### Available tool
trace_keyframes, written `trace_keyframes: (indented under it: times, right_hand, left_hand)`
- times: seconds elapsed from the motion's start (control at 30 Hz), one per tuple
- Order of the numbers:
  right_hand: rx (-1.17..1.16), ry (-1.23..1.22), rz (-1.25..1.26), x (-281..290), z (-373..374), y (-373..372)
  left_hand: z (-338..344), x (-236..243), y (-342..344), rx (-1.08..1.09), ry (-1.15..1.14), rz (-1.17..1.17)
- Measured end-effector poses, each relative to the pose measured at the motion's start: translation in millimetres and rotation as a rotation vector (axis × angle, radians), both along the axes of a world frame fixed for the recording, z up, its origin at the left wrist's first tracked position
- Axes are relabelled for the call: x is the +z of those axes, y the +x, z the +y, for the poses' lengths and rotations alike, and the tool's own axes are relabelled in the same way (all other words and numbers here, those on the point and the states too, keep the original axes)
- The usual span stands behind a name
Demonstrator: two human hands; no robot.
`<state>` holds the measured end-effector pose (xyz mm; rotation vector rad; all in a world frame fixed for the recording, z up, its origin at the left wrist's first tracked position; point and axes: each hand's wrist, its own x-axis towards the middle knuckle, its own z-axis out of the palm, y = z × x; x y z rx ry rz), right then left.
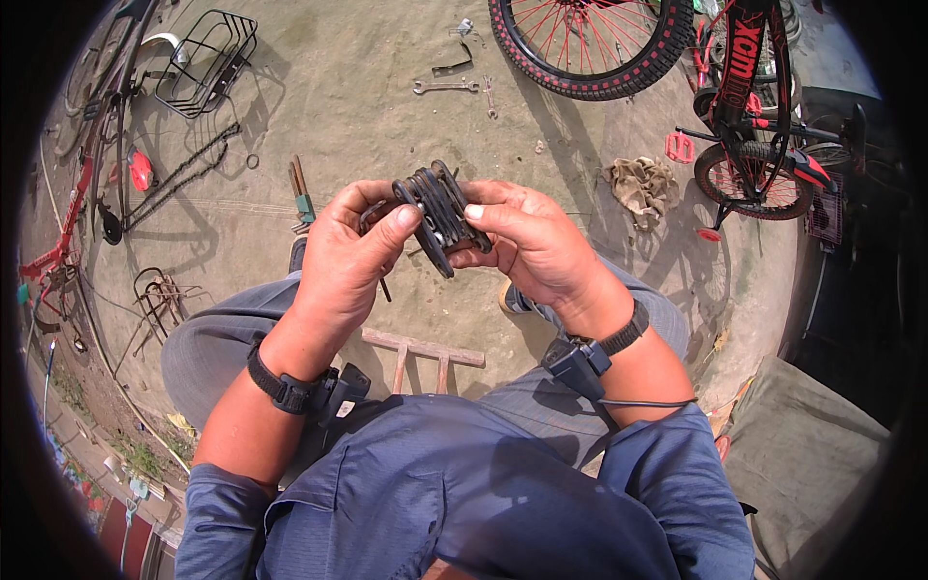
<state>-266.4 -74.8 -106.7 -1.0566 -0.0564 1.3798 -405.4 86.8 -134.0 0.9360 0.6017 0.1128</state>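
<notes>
My left hand and my right hand are raised in front of me, over the ground between my knees. Between them they hold what looks like a black folding multi-tool, with long side plates and several narrow metal pieces packed between. Each thumb presses on one side of it. A thin dark rod sticks out below my left hand; its upper end is hidden by the fingers. Most of my fingertips are behind the tool.
A wrench and green-handled pliers lie on the ground cloth. Ahead are a bicycle wheel, a crumpled rag and a bicycle frame. Leftward lie a wire basket and a chain. A wooden stool stands below me.
</notes>
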Motion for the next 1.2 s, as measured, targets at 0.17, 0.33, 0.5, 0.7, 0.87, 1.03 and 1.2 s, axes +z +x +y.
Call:
trace_keyframes:
  times: [0.17, 0.33, 0.5, 0.7, 0.87, 1.03, 1.2]
  right_hand:
    - [-0.001, 0.001, 0.019, 0, 1, 0]
    - [-0.014, -0.028, 0.007, -1, 1, 0]
    - [-0.040, -0.035, 0.006, -4, 3, -2]
    - [-0.070, -0.024, 0.006, -6, 2, -4]
    - [-0.086, -0.073, -0.027, -8, 1, -5]
    - [-0.090, -0.040, -0.008, -10, 3, -7]
    - [-0.041, 0.022, 0.071, -10, 5, -8]
  left_hand:
    - [0, -1, 0, 0.000, 0.003, -0.004]
    - [0, 0, 0, -0.003, 0.006, -0.003]
    - [-1, -1, 0, 0.006, 0.013, -0.004]
    - [-1, 0, 0, 0.005, 0.030, -0.001]
    - [-1, 2, 0, -0.009, 0.045, 0.022]
    - [-1, 5, 0, -0.033, 0.052, 0.037]
    - [-2, 6, 0, -0.022, 0.057, 0.047]
